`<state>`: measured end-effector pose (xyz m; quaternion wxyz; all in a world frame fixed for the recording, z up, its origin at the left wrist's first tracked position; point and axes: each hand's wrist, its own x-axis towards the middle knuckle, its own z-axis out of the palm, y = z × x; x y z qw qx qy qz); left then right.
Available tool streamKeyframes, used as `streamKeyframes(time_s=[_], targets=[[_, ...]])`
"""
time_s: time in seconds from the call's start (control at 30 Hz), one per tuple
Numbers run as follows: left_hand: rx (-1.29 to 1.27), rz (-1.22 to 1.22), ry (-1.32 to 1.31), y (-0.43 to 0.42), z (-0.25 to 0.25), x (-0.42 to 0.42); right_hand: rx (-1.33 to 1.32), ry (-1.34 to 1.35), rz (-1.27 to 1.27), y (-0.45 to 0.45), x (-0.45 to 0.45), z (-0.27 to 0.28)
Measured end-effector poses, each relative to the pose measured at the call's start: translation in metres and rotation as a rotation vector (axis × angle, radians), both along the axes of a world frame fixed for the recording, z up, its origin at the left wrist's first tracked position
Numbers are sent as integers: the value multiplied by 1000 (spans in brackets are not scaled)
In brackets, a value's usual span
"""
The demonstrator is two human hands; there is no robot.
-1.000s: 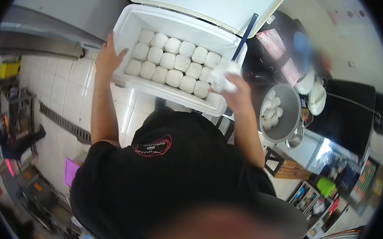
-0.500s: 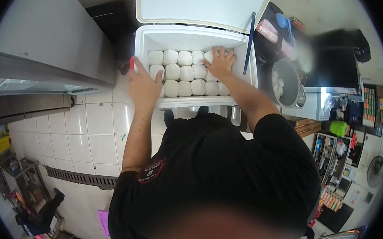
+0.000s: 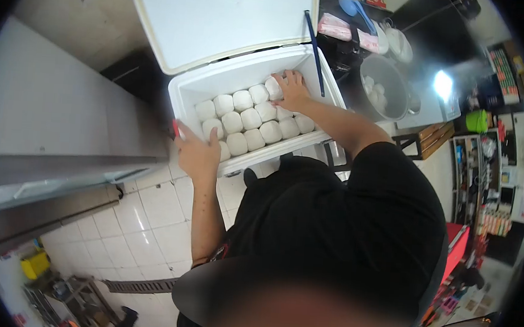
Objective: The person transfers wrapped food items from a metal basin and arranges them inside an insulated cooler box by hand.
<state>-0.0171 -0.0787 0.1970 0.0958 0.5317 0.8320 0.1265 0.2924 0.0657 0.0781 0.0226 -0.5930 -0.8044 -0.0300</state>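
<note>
A white cooler box (image 3: 262, 156) stands with its lid (image 3: 223, 21) raised, and rows of round white dough-like pieces (image 3: 251, 119) lie inside. My left hand (image 3: 197, 152) rests at the box's left end, thumb apart from the fingers, with the rim between them. Inside the box, toward the back right, my right hand (image 3: 292, 93) lies with spread fingers on or beside the end pieces of the back row. What is under its palm is hidden. A dark blue stick (image 3: 314, 52) leans across the box's right end.
A grey metal pot (image 3: 384, 87) with more white pieces stands right of the box. Behind it are pink-and-white packets (image 3: 335, 27) and a blue ladle (image 3: 349, 7). A large grey cabinet (image 3: 66, 89) is at the left. Wooden slats (image 3: 435, 141) show at the right.
The white bundle in my right hand is no longer seen there; that hand has moved into the box's back right. My left hand stays at the left end. The view has turned.
</note>
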Motion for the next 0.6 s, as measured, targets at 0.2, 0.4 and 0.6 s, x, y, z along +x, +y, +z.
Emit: streamKeyframes(time_s=[0.2, 0.4, 0.6], targets=[[178, -62, 236, 0, -10, 19, -173, -262, 120, 26, 38, -3], [25, -684, -379, 71, -8, 107, 14, -68, -130, 45, 29, -51], [-164, -827, -172, 186, -174, 183, -847, 676, 362, 7, 111, 164]])
